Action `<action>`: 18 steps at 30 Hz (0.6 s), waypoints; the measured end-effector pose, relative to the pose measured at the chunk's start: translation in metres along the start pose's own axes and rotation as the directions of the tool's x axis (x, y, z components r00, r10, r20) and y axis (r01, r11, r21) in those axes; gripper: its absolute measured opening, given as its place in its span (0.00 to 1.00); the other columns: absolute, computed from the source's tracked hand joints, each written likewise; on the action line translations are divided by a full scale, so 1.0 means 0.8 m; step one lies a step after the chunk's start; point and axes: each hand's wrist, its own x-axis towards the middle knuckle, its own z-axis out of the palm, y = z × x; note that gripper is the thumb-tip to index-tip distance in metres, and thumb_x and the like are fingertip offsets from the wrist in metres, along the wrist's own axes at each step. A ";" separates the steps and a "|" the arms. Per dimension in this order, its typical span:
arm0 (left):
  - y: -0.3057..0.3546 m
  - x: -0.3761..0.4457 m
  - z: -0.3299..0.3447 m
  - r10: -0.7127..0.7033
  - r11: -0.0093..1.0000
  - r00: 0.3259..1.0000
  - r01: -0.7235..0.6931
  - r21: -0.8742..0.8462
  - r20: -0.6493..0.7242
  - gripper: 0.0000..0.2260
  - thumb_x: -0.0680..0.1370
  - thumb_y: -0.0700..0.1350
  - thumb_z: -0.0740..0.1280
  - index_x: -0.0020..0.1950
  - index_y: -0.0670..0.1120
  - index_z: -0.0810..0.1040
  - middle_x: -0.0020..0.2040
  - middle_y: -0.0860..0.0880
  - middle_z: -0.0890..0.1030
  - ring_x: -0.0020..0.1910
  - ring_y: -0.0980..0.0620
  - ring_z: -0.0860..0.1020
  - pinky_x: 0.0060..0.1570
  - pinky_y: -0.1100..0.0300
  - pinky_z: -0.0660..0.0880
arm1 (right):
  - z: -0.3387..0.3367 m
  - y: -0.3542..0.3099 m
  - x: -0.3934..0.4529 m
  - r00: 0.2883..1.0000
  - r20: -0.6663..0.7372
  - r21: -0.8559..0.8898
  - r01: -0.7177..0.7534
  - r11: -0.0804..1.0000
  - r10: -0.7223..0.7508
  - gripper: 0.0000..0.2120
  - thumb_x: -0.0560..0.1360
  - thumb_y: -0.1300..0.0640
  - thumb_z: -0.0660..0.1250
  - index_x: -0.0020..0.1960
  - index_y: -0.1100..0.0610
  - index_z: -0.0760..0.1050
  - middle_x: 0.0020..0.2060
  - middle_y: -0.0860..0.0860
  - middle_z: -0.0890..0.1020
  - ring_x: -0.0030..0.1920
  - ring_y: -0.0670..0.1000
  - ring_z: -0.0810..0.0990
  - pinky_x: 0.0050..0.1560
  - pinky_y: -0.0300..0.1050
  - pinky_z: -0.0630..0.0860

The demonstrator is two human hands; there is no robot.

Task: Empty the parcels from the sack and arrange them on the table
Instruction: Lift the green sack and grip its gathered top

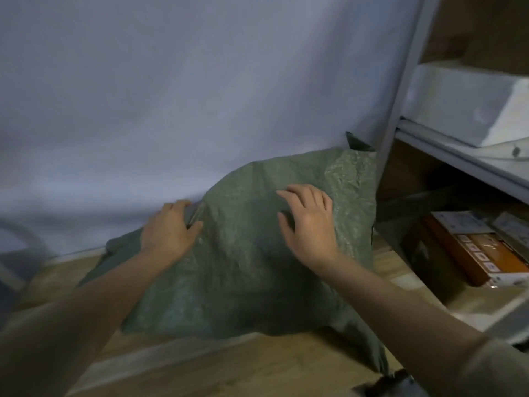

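- Two bare hands are on a green woven sack (243, 267) that lies bulging on a wooden floor (257, 365), its far side against a pale blue-grey wall (171, 81).
- The sack's top right corner is wedged at the foot of a grey shelf upright (400, 96); its near edge spreads flat over the floor boards towards the camera.
- The left hand (169, 227) sits at the sack's upper left edge, where the cloth meets the wall. Its fingers (180, 206) curl over a fold of the fabric and the thumb presses from the near side, so the fold is pinched between them.
- The right hand (307, 222) lies palm down on the top of the bulge, right of the left hand and apart from it. Its fingers (297, 191) are spread and slightly bent, resting on the cloth without closing on anything; the thumb lies open to the left.
- Both forearms reach in from the bottom corners of the view.
- No parcel shows outside the sack; the lumps under the cloth cannot be made out.
- Right of the sack, a grey shelf unit holds a white box (463, 104) on an upper shelf and an orange box (481, 250) on the bottom one.
- The picture is blurred.
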 end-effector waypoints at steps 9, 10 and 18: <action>0.182 -0.033 0.020 0.583 0.811 0.808 -0.584 -0.013 0.078 0.40 0.71 0.69 0.67 0.78 0.55 0.60 0.80 0.54 0.57 0.78 0.51 0.56 0.75 0.52 0.53 | -0.039 0.101 -0.055 0.655 0.162 0.243 -0.751 0.614 0.738 0.31 0.79 0.37 0.57 0.75 0.55 0.63 0.72 0.56 0.68 0.73 0.60 0.63 0.72 0.58 0.58; 0.198 -0.037 0.025 0.619 0.781 0.778 -0.624 0.023 0.103 0.41 0.71 0.70 0.66 0.79 0.55 0.58 0.80 0.54 0.55 0.78 0.52 0.54 0.75 0.53 0.52 | -0.038 0.112 -0.060 0.604 0.219 0.276 -0.792 0.545 0.767 0.32 0.78 0.35 0.56 0.74 0.54 0.65 0.71 0.55 0.71 0.72 0.61 0.66 0.72 0.59 0.60; 0.286 -0.047 0.062 0.436 0.893 0.899 -0.437 0.103 0.039 0.42 0.72 0.69 0.65 0.76 0.43 0.63 0.72 0.46 0.69 0.72 0.47 0.66 0.69 0.52 0.66 | -0.038 0.135 -0.079 0.575 0.470 0.518 -0.794 0.319 0.670 0.24 0.78 0.49 0.67 0.72 0.53 0.70 0.62 0.46 0.77 0.64 0.50 0.75 0.66 0.49 0.72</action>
